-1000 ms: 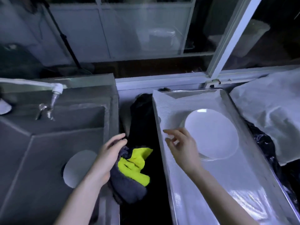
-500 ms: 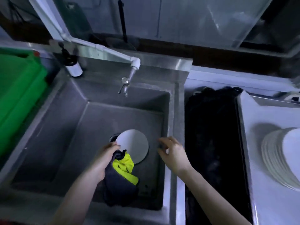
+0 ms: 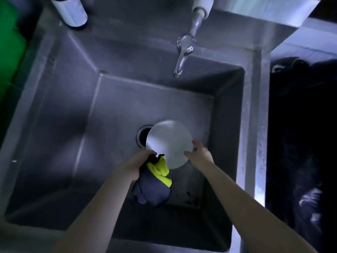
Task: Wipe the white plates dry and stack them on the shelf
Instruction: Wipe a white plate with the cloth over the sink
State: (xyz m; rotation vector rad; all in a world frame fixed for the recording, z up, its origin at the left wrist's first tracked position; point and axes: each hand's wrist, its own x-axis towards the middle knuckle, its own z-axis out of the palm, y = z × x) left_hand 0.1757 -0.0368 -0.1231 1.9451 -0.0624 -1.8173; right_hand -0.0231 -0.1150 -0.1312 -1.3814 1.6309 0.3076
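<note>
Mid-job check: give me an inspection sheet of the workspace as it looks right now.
Surface: steel sink, dimly lit; its drain is partly covered by the plate.
Job's things: one white plate lying in the basin; grey and yellow cloth, bunched and hanging from the left hand.
Clutter: bottle on the back left corner of the sink rim; green crate at the left edge.
Grips: left hand grips the cloth; right hand pinches the plate's right rim.
Cables: nothing seen.
Surroundings: tap over the basin; black sheeting to the right of the sink.
</note>
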